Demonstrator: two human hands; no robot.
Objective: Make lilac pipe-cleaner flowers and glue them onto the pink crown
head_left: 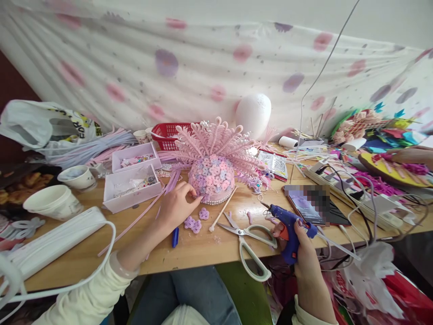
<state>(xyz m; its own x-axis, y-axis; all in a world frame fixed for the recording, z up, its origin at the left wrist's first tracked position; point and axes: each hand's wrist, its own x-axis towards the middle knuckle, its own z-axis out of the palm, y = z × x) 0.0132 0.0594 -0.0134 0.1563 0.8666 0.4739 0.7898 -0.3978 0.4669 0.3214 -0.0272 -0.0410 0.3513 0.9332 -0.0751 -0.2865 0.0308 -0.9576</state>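
A pink and lilac pipe-cleaner headpiece (pixel 212 174) with a dome of small flowers and long feathery sprigs stands on the wooden table (pixel 203 248). My left hand (pixel 176 205) rests against the dome's lower left side, fingertips pinched at a small flower there. My right hand (pixel 304 253) grips a blue hot glue gun (pixel 289 225) at the table's front edge, nozzle pointing left toward the headpiece. Loose lilac flowers (pixel 194 221) lie just in front of my left hand.
White-handled scissors (pixel 248 246) and a wooden stick (pixel 221 211) lie between my hands. White trays (pixel 131 187), cups (pixel 54 201), a red basket (pixel 167 134), a phone (pixel 309 205), a power strip (pixel 341 185) with cables, and another person's hand (pixel 411 155) at far right surround the work.
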